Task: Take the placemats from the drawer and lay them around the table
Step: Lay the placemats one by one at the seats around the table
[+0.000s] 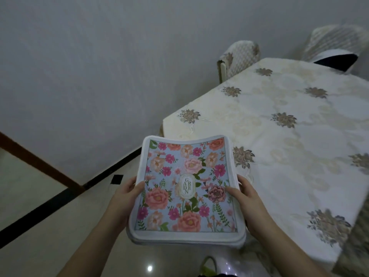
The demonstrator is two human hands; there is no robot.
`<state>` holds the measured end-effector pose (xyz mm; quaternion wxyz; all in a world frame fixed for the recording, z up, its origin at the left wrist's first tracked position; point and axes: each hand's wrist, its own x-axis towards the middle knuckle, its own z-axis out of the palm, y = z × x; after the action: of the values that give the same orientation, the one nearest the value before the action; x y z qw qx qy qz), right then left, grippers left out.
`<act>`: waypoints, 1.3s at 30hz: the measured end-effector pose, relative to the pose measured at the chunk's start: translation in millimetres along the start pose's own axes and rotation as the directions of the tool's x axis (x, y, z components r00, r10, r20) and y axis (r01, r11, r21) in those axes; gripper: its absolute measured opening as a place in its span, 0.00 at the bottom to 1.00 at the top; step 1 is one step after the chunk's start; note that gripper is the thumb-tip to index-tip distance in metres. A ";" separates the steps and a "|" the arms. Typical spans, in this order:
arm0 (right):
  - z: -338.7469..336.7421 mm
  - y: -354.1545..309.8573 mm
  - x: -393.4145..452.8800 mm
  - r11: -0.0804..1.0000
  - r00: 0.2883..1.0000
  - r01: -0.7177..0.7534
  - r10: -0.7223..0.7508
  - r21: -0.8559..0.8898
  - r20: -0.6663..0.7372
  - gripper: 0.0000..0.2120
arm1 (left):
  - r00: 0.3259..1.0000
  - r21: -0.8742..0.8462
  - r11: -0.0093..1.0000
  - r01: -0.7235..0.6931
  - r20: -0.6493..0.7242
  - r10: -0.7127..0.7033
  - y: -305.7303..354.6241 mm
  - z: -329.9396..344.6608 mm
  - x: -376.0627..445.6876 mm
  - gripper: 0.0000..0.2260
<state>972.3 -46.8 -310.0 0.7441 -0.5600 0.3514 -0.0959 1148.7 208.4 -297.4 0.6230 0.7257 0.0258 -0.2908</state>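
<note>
We hold a stack of placemats (186,188) in front of us, above the floor (60,226), with both hands. Our left hand (124,198) grips the left edge of the stack: the thumb lies on the top mat and the other fingers go under it, where we cannot see them. Our right hand (246,202) grips the right edge in the same way, with the thumb on top near a dark pink flower and the fingers curled around the side. The top mat shows pink and orange flowers on a light blue ground, with a white border and a small oval label in the middle. The stack bends a little, so its far edge curves upward at the corners.

Below the stack, at the bottom edge of the view, there is something yellow-green (207,266); it is too cut off to say what it is.

The stack is not on the table (279,120) yet. The table stands just to our right and further ahead, covered with a cream cloth with brown flower motifs. Behind the table two chairs (239,56) with patterned covers stand against the grey wall (99,66).
</note>
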 end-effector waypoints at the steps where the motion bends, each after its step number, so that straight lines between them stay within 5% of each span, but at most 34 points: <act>1: -3.3 -2.9 7.4 1.000 1.000 -0.001 0.001 0.011 -0.029 0.17 | 0.999 0.026 1.000 -0.007 0.036 0.006 6.6 7.8 14.2 0.10; 11: -31.2 -11.2 38.9 0.995 0.966 0.034 -0.010 0.089 -0.257 0.17 | 0.964 0.126 0.992 -0.001 0.266 -0.032 35.2 65.5 112.8 0.22; 15: -26.0 3.1 39.1 0.991 0.934 0.038 0.010 0.127 -0.358 0.16 | 0.929 0.115 0.989 0.089 0.350 -0.125 32.2 77.4 145.2 0.19; 25: 32.4 38.6 42.8 0.978 0.768 0.033 0.106 0.204 -0.631 0.14 | 0.759 0.200 0.969 0.143 0.606 -0.237 28.1 82.6 235.7 0.19; 32: 68.0 68.4 41.4 0.948 0.703 0.056 0.185 0.312 -0.687 0.16 | 0.667 0.269 0.945 0.186 0.672 -0.322 22.9 78.8 266.8 0.22; 39: 75.9 101.6 28.0 0.923 0.713 0.049 0.236 0.383 -0.661 0.17 | 0.702 0.287 0.943 0.169 0.636 -0.319 -11.8 63.5 258.7 0.21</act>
<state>1015.3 32.4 -403.6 0.6533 -0.3118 0.6083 -0.3256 1333.9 68.6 -428.9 0.4662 0.6213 -0.1356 -0.6150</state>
